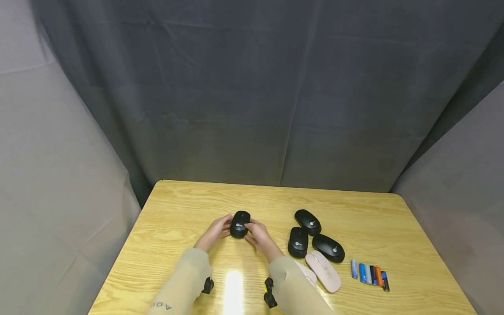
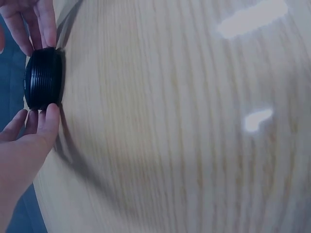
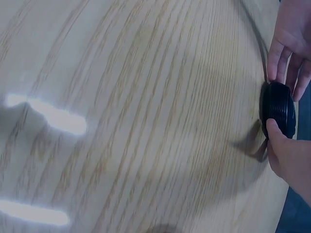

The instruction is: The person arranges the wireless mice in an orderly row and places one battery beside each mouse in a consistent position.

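A black mouse (image 1: pixel 240 224) sits at the middle of the table, between the two hands; its ridged rear end (image 2: pixel 43 80) faces the person. Fingers of the left hand (image 1: pixel 214 232) reach fairly straight to the mouse's left side and touch it with their tips. From the other side the right hand (image 1: pixel 260 236) touches the mouse, one fingertip lying over its right edge. In the right wrist view, a right fingertip (image 3: pixel 275 127) overlaps the ridged end. Neither hand wraps round the mouse. Its underside is hidden.
Right of the hands lie several black mice (image 1: pixel 298 242) and a pale pink mouse (image 1: pixel 323 271); another pink one (image 1: pixel 307 273) is partly behind the right sleeve. Farther right, several batteries (image 1: pixel 368 274) form a row. Dark curtain (image 1: pixel 236 109) hangs behind the wooden table (image 1: pixel 177 205).
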`<state>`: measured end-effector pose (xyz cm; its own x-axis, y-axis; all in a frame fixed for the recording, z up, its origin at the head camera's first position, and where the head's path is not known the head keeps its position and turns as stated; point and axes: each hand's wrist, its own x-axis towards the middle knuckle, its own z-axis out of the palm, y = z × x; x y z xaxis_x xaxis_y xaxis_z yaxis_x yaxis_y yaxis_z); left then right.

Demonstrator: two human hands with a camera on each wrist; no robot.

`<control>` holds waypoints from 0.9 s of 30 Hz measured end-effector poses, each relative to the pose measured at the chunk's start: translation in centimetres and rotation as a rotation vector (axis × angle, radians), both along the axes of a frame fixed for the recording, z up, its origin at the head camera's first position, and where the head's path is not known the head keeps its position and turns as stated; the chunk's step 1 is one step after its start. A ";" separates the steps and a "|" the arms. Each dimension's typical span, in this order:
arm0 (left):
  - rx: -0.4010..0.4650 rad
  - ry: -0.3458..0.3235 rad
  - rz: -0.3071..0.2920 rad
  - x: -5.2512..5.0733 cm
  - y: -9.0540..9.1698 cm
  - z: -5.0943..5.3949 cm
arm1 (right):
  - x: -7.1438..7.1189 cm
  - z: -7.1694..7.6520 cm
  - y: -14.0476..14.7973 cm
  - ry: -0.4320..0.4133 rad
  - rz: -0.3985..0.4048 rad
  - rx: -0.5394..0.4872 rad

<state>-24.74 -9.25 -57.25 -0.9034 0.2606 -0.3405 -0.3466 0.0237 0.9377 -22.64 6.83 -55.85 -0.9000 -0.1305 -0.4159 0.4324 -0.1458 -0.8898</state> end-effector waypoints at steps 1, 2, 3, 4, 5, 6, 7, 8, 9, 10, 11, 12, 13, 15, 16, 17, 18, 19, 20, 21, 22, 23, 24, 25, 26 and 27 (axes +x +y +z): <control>0.003 -0.003 0.007 0.2 -0.2 0.1 | 0.0 0.1 -0.2 -0.002 0.002 -0.003; 0.005 -0.002 0.011 0.3 -0.4 0.1 | 0.0 0.1 -0.4 -0.002 0.001 -0.010; 0.010 -0.004 0.015 0.4 -0.6 0.2 | 0.1 0.2 -0.6 -0.005 0.002 -0.011; 0.011 -0.002 0.017 0.5 -0.8 0.3 | 0.1 0.2 -0.7 -0.009 0.003 -0.013; 0.012 -0.001 0.017 0.6 -0.9 0.4 | 0.1 0.2 -0.9 -0.013 0.004 -0.016; 0.013 0.002 0.017 0.7 -1.1 0.4 | 0.1 0.2 -1.1 -0.012 0.009 -0.017; 0.015 0.004 0.017 0.7 -1.4 0.4 | 0.1 0.2 -1.3 -0.015 0.009 -0.022; 0.021 0.003 0.021 0.8 -1.6 0.3 | 0.1 0.2 -1.5 -0.017 0.010 -0.027; 0.032 -0.004 0.028 0.8 -1.9 0.3 | 0.1 0.3 -1.7 -0.018 0.015 -0.032; 0.039 -0.003 0.033 0.8 -2.2 0.3 | 0.1 0.3 -1.9 -0.015 0.022 -0.035; 0.047 -0.006 0.040 0.9 -2.5 0.3 | 0.1 0.3 -2.2 -0.014 0.030 -0.047; 0.056 -0.007 0.046 1.0 -2.9 0.2 | 0.1 0.3 -2.5 -0.013 0.039 -0.053; 0.064 -0.011 0.054 1.0 -3.2 0.2 | 0.2 0.4 -2.7 -0.014 0.044 -0.062; 0.080 -0.014 0.065 1.2 -3.8 0.2 | 0.3 0.4 -3.2 -0.008 0.060 -0.077; 0.083 -0.010 0.068 1.2 -4.0 0.2 | 0.4 0.5 -3.4 -0.007 0.066 -0.087; 0.092 -0.011 0.073 1.3 -4.3 0.2 | 0.5 0.5 -3.5 -0.008 0.070 -0.095; 0.098 -0.007 0.075 1.3 -4.5 0.2 | 0.5 0.6 -3.7 -0.009 0.073 -0.097; 0.103 -0.006 0.078 1.3 -4.7 0.2 | 0.5 0.6 -3.8 -0.007 0.078 -0.100; 0.110 -0.005 0.083 1.3 -5.0 0.1 | 0.5 0.6 -4.0 -0.006 0.084 -0.106; 0.119 -0.009 0.091 1.2 -5.2 0.1 | 0.4 0.7 -4.1 -0.006 0.088 -0.116; 0.127 -0.015 0.098 1.2 -5.4 0.0 | 0.3 0.7 -4.2 -0.009 0.091 -0.123; 0.135 -0.017 0.101 1.2 -5.6 0.0 | 0.2 0.7 -4.4 -0.012 0.095 -0.134; 0.141 -0.023 0.109 1.2 -5.8 -0.1 | 0.2 0.8 -4.5 -0.018 0.098 -0.146; 0.152 -0.029 0.118 1.2 -6.0 -0.1 | 0.1 0.8 -4.7 -0.019 0.105 -0.156; 0.162 -0.036 0.128 1.2 -6.2 -0.1 | 0.0 0.8 -4.9 -0.024 0.110 -0.170; 0.164 -0.033 0.129 1.2 -6.4 -0.1 | 0.0 0.9 -5.1 -0.029 0.113 -0.177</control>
<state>-23.54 -15.68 -57.36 -0.9218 0.1977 -0.3334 -0.3678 -0.1753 0.9132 -22.68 1.76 -54.93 -0.8634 -0.3033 -0.4032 0.4801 -0.2480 -0.8414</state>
